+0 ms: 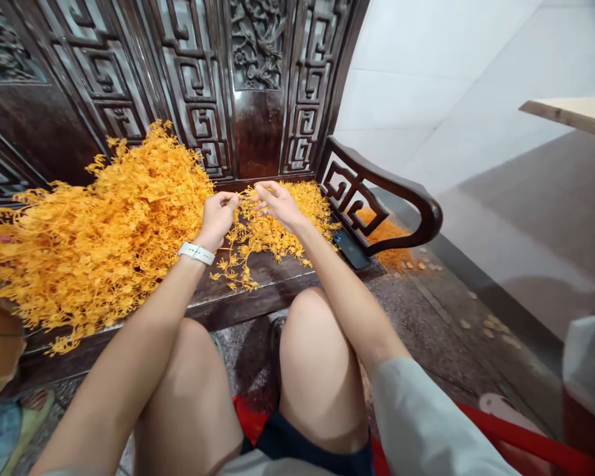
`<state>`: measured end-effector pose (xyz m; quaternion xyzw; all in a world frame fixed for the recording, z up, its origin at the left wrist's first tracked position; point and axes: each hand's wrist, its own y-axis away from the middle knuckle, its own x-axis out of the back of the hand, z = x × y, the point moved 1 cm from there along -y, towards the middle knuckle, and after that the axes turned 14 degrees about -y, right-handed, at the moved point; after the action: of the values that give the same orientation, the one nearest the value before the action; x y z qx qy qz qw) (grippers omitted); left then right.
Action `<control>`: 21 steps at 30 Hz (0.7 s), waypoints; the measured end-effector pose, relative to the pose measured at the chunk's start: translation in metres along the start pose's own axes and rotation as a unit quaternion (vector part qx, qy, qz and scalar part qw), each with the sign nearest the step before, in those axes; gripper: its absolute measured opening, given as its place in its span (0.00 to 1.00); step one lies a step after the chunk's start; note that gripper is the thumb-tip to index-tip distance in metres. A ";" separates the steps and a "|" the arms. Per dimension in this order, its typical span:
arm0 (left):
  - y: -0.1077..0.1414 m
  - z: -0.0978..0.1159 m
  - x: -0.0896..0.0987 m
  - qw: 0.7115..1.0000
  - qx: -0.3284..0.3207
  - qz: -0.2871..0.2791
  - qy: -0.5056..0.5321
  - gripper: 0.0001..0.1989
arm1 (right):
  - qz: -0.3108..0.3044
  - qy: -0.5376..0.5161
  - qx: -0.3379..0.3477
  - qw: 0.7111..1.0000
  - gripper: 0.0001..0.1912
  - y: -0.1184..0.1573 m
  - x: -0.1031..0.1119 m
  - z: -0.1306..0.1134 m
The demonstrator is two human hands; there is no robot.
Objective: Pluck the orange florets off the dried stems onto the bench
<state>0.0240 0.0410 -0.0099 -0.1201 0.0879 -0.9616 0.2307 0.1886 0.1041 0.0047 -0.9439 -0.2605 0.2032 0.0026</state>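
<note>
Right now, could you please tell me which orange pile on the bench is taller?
The left pile, heaped high before the backrest; the right pile, by the armrest, lies low.

No text, label, brand or number can be read. The pale watch strap just behind the left grip carries no legible mark, nor does the phone to the right of the right grip. Beyond both grips, the fretwork of the bench shows pattern, without readable characters.

Left hand near right hand, yellow sprigs on bench
</note>
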 end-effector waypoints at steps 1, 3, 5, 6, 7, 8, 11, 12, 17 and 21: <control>0.002 0.001 -0.003 1.000 -0.012 -0.002 -0.004 0.04 | -0.011 0.020 0.016 1.000 0.24 -0.001 -0.004 0.002; 0.004 0.002 -0.007 1.000 -0.023 -0.009 -0.006 0.05 | -0.013 0.053 0.052 0.997 0.23 -0.003 -0.008 0.008; 0.004 0.002 -0.007 0.999 -0.031 -0.030 -0.011 0.07 | 0.001 0.076 0.084 0.994 0.19 -0.007 -0.007 0.013; 0.004 0.001 -0.006 0.998 -0.045 -0.047 -0.024 0.07 | 0.006 0.085 0.094 0.992 0.17 -0.009 -0.006 0.013; 0.002 -0.001 -0.004 0.994 -0.071 -0.064 -0.051 0.06 | 0.017 0.088 0.108 0.990 0.14 -0.010 -0.003 0.010; 0.001 -0.004 -0.001 0.988 -0.103 -0.075 -0.090 0.04 | 0.034 0.084 0.133 0.987 0.13 -0.010 -0.001 0.004; -0.004 -0.019 0.009 0.962 -0.152 -0.077 -0.214 0.07 | 0.068 0.049 0.223 0.971 0.11 0.004 0.000 -0.034; -0.005 -0.024 0.010 0.962 -0.137 -0.079 -0.225 0.08 | 0.043 0.050 0.226 0.972 0.11 0.013 -0.003 -0.050; -0.008 -0.025 0.005 0.993 -0.047 -0.090 -0.057 0.06 | -0.362 0.176 -0.098 0.910 0.24 0.060 -0.023 -0.087; -0.012 -0.008 0.004 0.999 -0.021 -0.023 0.027 0.02 | -0.238 0.050 -0.102 0.965 0.25 0.038 -0.013 -0.056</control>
<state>0.0132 0.0510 -0.0140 -0.1009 0.1117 -0.9675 0.2033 0.2188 0.0702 0.0573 -0.8588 -0.4965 0.1219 -0.0328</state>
